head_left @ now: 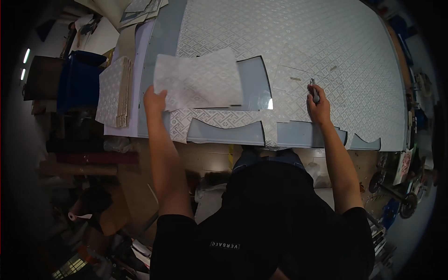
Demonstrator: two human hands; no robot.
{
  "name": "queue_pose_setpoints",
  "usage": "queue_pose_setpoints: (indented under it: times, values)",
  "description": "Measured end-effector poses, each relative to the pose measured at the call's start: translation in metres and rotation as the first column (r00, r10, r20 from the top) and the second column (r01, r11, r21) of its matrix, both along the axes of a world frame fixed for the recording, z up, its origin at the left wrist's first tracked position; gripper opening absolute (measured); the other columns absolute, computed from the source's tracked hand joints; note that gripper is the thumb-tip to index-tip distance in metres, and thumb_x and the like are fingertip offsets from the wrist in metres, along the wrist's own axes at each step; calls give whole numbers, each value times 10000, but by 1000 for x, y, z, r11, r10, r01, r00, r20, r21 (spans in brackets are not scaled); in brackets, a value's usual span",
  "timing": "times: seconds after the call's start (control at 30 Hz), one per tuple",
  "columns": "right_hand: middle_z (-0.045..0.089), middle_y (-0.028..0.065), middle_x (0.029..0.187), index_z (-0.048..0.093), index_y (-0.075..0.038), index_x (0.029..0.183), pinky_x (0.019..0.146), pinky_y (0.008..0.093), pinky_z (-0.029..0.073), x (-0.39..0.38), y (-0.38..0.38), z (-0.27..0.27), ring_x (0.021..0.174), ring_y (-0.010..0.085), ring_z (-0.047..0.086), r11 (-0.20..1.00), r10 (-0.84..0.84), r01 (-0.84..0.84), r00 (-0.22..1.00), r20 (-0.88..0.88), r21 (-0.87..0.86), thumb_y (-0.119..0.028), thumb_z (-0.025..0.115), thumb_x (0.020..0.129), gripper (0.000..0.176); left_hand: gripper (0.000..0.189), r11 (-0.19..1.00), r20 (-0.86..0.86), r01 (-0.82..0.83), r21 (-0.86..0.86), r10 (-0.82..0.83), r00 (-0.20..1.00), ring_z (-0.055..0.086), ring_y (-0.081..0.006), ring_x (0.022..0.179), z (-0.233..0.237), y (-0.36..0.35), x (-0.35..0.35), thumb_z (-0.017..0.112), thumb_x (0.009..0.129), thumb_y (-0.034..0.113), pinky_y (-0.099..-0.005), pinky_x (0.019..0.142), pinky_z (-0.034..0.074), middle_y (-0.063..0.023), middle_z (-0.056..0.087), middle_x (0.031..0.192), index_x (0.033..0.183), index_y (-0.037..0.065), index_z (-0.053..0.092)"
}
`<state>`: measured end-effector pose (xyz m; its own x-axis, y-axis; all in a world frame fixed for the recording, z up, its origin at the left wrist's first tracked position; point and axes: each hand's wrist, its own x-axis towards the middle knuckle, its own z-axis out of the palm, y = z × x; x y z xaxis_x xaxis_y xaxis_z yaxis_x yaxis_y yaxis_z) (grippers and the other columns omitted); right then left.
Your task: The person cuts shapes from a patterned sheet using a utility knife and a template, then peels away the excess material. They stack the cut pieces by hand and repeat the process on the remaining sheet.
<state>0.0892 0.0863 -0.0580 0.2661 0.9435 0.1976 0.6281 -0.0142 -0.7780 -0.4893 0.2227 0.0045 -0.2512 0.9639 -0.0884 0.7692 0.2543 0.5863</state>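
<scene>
My left hand [156, 99] is closed on the left edge of a cut piece of pale patterned fabric [198, 79], thumb on top. The piece is raised over the table and partly covers a cut-out opening in the larger patterned sheet [224, 28]. My right hand [319, 106] is closed around a small grey-handled utility knife [316, 96], its metal end pointing away from me. Beneath this hand the sheet shows faint outlines, and two small narrow strips lie near the knife. Blue-grey table surface [226, 133] shows through the cut-outs.
A stack of cut patterned pieces [114, 93] lies at the table's left end. More flat pieces [140, 11] lie at the far left corner. Beyond the left end stands a blue bin [81, 79]. A wheeled metal item [408, 203] stands on the right.
</scene>
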Motion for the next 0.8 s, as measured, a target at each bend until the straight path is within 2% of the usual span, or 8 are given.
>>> queue_pose_setpoints:
  times: [0.1,0.17,0.27,0.37,0.43,0.53,0.7,0.8]
  values:
    - [682,175,1223,565,-112,1326,1090,456,448,3,1,2,1156,372,668,1000,21,-20,1000,16,-20,-77,632,939,394,695,990,-209,-44,131,71,975,672,-348,1089,-24,-20,-26,809,832,185,-398,910,533,-266,673,1206,1397,-95,515]
    - [673,206,1245,543,-122,1337,1182,549,316,4,4,4,1161,422,643,1000,13,-10,994,106,-27,-77,608,942,403,839,995,-555,4,103,54,830,565,-422,1236,-6,-46,7,824,819,280,-466,1048,455,-306,587,1315,1462,-96,437]
    - [684,219,1231,532,-128,1335,1221,599,205,-20,9,-5,1160,451,628,990,-140,140,980,142,11,-67,582,949,394,770,985,-203,74,156,-41,978,416,-460,1349,-15,-76,86,817,827,270,-540,1156,310,-310,499,1410,1443,-48,481]
    - [716,172,1204,508,-95,1363,1135,483,395,-48,0,17,1154,334,679,993,-26,-5,964,-263,-116,-77,636,968,415,675,930,-121,303,206,-283,951,410,-472,1339,-35,-104,184,765,876,224,-534,1141,332,-318,466,1426,1431,-44,490]
    - [714,164,1205,490,-40,1374,989,325,532,-56,-11,20,1141,180,680,989,123,-149,745,-655,17,-46,621,1013,384,650,911,-76,354,211,-346,935,415,-486,1322,-38,-124,256,743,892,217,-536,1134,334,-332,451,1423,1426,-50,485]
    - [721,178,1174,493,-31,1359,946,327,559,-32,-39,41,1074,195,708,955,179,-295,547,-818,11,-47,610,1023,356,691,891,-72,417,179,-411,909,368,-508,1343,-33,-148,355,741,902,262,-551,1130,326,-360,397,1441,1451,-46,455]
    - [736,162,1123,543,-16,1218,887,305,571,51,-69,35,972,166,718,970,141,-243,648,-748,-27,-41,608,1024,206,966,868,-249,494,58,-466,849,223,-572,1429,-45,-173,449,791,812,520,-674,1165,194,-371,258,1540,1529,16,386]
    - [739,123,1150,573,-11,1179,898,291,553,99,-76,39,1034,168,703,975,122,-211,784,-609,-76,-44,633,1006,186,866,750,-226,660,-23,-647,728,208,-533,1468,-36,-160,453,788,831,464,-683,1188,147,-307,253,1600,1538,116,430]
